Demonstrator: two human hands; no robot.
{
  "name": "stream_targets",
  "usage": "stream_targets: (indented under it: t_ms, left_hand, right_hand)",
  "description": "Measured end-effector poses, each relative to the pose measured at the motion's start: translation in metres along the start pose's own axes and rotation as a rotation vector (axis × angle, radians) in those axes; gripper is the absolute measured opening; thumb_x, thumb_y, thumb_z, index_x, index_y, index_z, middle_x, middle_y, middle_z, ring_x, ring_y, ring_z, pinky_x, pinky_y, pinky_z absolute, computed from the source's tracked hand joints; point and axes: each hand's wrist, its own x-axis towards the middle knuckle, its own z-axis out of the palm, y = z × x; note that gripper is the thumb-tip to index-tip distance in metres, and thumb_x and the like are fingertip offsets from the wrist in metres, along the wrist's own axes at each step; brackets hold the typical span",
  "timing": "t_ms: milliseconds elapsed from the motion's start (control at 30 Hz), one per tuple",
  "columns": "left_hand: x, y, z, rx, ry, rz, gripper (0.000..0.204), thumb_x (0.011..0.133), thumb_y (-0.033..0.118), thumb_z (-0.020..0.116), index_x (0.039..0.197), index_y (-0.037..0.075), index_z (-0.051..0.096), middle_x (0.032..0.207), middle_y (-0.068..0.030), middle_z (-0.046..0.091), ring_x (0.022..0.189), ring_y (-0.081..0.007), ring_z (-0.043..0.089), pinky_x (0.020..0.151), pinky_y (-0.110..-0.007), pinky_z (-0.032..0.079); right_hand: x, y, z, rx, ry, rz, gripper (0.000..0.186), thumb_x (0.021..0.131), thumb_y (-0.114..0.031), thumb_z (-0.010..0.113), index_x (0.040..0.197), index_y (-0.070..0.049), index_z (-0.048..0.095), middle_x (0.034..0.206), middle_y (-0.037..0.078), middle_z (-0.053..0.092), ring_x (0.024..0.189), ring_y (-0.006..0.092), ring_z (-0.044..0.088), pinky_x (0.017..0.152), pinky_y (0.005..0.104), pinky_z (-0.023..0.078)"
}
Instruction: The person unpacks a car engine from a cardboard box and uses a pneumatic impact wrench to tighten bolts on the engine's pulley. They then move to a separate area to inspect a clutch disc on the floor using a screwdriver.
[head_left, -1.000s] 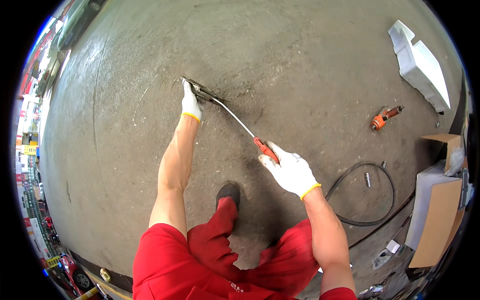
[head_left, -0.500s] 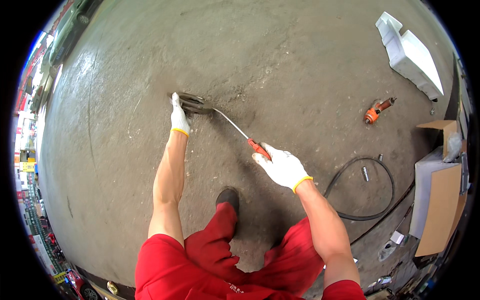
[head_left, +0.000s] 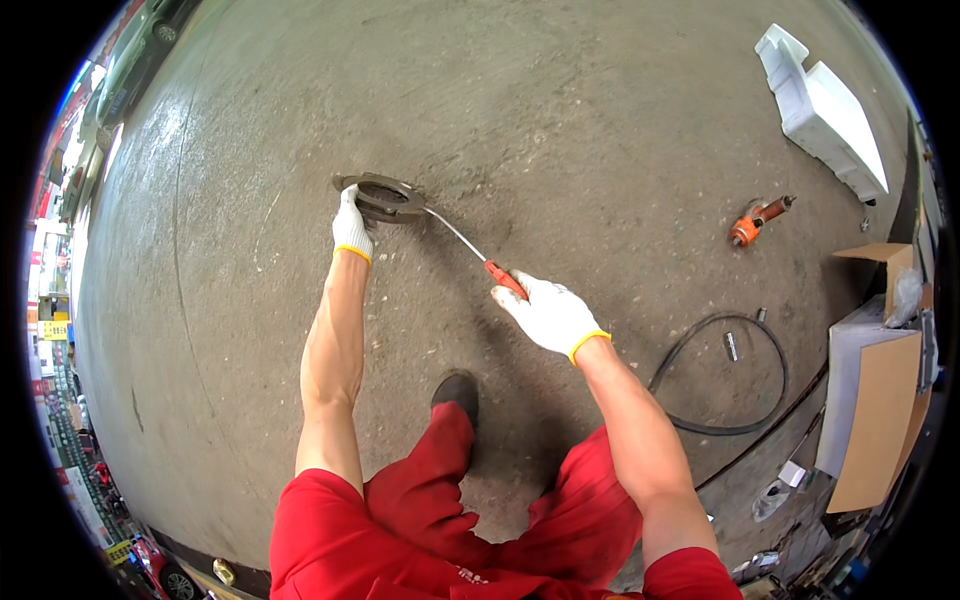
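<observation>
My left hand [head_left: 352, 225], in a white knit glove with a yellow cuff, grips the near-left rim of a dark, flat, ring-shaped metal part [head_left: 408, 210]. The part is tilted above the concrete floor, its open centre showing. In my right hand [head_left: 555, 318], gloved alike, is a red-handled air blow gun [head_left: 462, 238] with a long thin metal tube, bent at its tip. That tip reaches the right edge of the ring; whether it touches cannot be made out. My fingers are closed round the red handle, hiding its rear.
An orange power tool [head_left: 757, 221] lies on the floor at right, below a white foam block [head_left: 830, 125]. Nearer are a looped black hose [head_left: 783, 378], a metal socket [head_left: 731, 346] and an opened cardboard box [head_left: 880, 410]. My dark shoe [head_left: 457, 392] stands below the ring.
The ring has tipped to show more of its face and open centre, with my left hand shifting slightly left. My right hand and the blow gun have moved a little left and up.
</observation>
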Motion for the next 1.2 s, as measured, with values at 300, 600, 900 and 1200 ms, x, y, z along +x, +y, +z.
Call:
stream_targets:
  t_ms: [300,600,900,1200]
  left_hand:
    - [-0.003,0.018,0.025,0.318,-0.078,0.075,0.047,0.09,0.047,0.078,0.108,0.004,0.075,0.089,-0.0021,0.066,0.071,-0.0137,0.054,0.065,-0.032,0.043]
    - [0.002,0.02,0.043,0.435,-0.128,0.132,0.045,0.088,0.052,0.079,0.101,0.009,0.073,0.082,0.0,0.063,0.063,-0.0109,0.049,0.058,-0.029,0.039]
    - [0.013,0.015,0.04,0.46,-0.135,0.208,0.045,0.088,0.058,0.078,0.091,0.013,0.073,0.072,0.0022,0.056,0.059,-0.0101,0.044,0.053,-0.029,0.032]
    - [0.006,0.02,0.054,0.48,-0.204,0.294,0.07,0.088,0.055,0.081,0.132,0.002,0.07,0.106,-0.0031,0.07,0.08,-0.0127,0.055,0.069,-0.029,0.045]
  right_hand:
    - [0.019,0.007,-0.001,0.049,-0.024,-0.025,0.069,0.102,-0.065,0.045,0.13,-0.004,0.063,0.123,0.026,0.07,0.118,0.0459,0.064,0.1,0.0519,0.05]
    - [0.029,0.006,0.0,0.101,-0.022,-0.048,0.07,0.102,-0.063,0.046,0.139,-0.006,0.06,0.126,0.027,0.069,0.119,0.0456,0.064,0.101,0.0509,0.049]
    - [0.024,0.001,0.004,0.055,-0.07,0.029,0.07,0.102,-0.064,0.044,0.137,-0.007,0.062,0.127,0.025,0.069,0.121,0.0428,0.064,0.101,0.0507,0.049]
    - [0.022,-0.002,-0.001,0.068,-0.044,-0.024,0.074,0.101,-0.065,0.046,0.148,-0.009,0.054,0.131,0.026,0.067,0.123,0.0436,0.063,0.104,0.0503,0.049]
